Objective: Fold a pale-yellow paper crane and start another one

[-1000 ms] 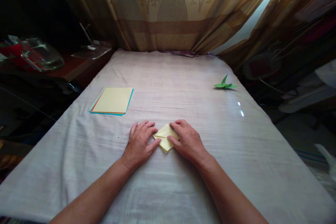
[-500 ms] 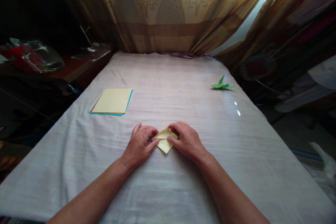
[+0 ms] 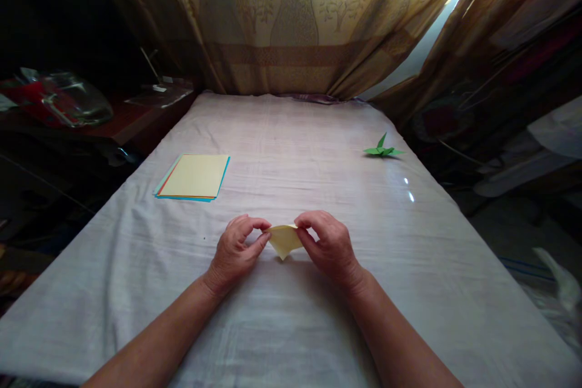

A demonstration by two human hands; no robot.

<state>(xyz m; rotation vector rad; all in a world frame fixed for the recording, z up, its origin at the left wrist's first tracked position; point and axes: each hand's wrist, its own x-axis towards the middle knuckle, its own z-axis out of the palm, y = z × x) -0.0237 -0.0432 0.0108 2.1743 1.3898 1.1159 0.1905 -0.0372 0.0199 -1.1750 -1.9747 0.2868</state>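
Seen from the head camera, much of the room is lost to shadow: the dark left side shows only a clear plastic bag (image 3: pixel 75 100) on a wooden side table (image 3: pixel 131 121), its contents too dim to make out, while the clutter at right beyond the bed is blurred and cut off by the frame. Both forearms enter from the bottom edge, elbows out of view. At the centre of the white sheet (image 3: pixel 291 327), the left hand (image 3: pixel 234 251) and the right hand (image 3: pixel 330 245) meet over a folded yellow paper (image 3: pixel 284 240), each closed in a pinch on one upper corner, thumb against forefinger, the other fingers curled in. The paper hangs between them in a downward point, its tip at or just above the sheet; whether it touches cannot be told. Its inner folds are hidden behind the fingertips. Well apart to the left lies a stack of coloured sheets (image 3: pixel 193 177), yellow on top with blue and red edges showing. A small green folded figure (image 3: pixel 382 150) sits near the bed's right edge, before the patterned curtain (image 3: pixel 295 18).
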